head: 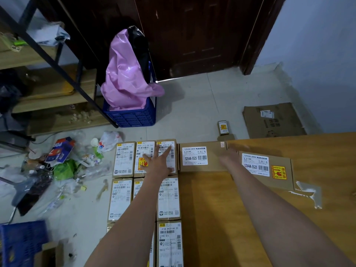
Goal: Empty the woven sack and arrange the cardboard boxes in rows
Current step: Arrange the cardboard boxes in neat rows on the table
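Small cardboard boxes (123, 160) with white shipping labels lie on the floor in three columns and several rows. My left hand (160, 160) rests flat, fingers spread, on the far row's right-hand box (172, 151). To its right lies a long box (198, 157) labelled 12V4A-5525. My right hand (229, 156), blurred, lies on that box's right end with fingers stretched out. A second long box (269, 168) with the same label sits beside it on a broad brown surface (221, 218). No woven sack is in view.
A blue crate (133, 117) holding a pink bag stands ahead by a dark door. Litter (57, 162) covers the floor at left, under a wooden shelf rack. A flattened carton (273, 120) and a small lone box (223, 127) lie at the far right. Another blue crate (21, 241) sits near left.
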Available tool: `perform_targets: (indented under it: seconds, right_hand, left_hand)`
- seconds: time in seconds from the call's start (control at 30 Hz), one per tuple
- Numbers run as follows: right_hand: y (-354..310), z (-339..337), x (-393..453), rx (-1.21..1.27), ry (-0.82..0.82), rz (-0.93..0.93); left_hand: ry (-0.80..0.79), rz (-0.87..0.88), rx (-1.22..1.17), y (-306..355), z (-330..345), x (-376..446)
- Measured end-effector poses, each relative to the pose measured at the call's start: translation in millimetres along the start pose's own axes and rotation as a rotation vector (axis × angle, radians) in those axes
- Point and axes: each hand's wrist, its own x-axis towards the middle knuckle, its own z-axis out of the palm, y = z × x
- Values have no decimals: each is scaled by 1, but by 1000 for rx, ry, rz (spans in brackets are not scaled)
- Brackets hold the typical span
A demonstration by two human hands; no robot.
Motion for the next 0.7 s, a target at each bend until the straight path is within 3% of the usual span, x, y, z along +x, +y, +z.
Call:
perform_targets:
  seconds: [0.37,0.53,0.7]
  right_hand:
    - [-5,-12,-9,-35,-59,-81]
    - [-1,-33,-11,65,111,-147]
    - [29,-71,-5,157,234,-160]
  left_hand:
    - [1,-1,24,3,-3,-3]
    - [167,75,-18,33,-6,-13]
    - [226,208,-217,99,5,-30]
